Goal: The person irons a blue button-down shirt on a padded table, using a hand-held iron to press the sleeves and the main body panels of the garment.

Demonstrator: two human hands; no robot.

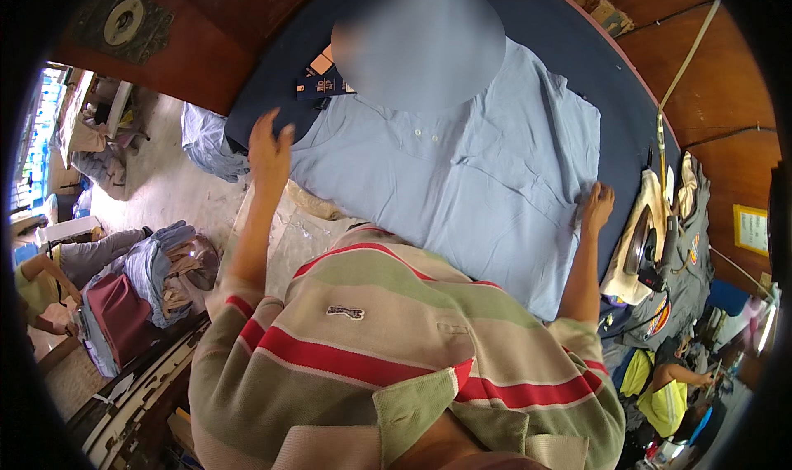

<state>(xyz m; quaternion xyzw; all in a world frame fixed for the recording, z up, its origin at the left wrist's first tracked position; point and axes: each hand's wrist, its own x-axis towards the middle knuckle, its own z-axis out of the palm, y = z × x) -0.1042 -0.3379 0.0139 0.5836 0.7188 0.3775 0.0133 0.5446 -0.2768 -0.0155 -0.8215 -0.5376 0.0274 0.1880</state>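
Holds left hand [271,150] open beside light-blue shirt [495,177] on navy surface [620,132] | Curls right hand [598,209] at shirt's right edge | Cannot tell whether gripping

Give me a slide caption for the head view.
Pale blue garment spread over a dark table, right hand at its right edge, left hand open near the opposite side.

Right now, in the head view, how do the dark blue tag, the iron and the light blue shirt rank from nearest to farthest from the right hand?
1. Light blue shirt: its edge is at the right hand.
2. Iron: just to the hand's right.
3. Dark blue tag: upper left, across the shirt.
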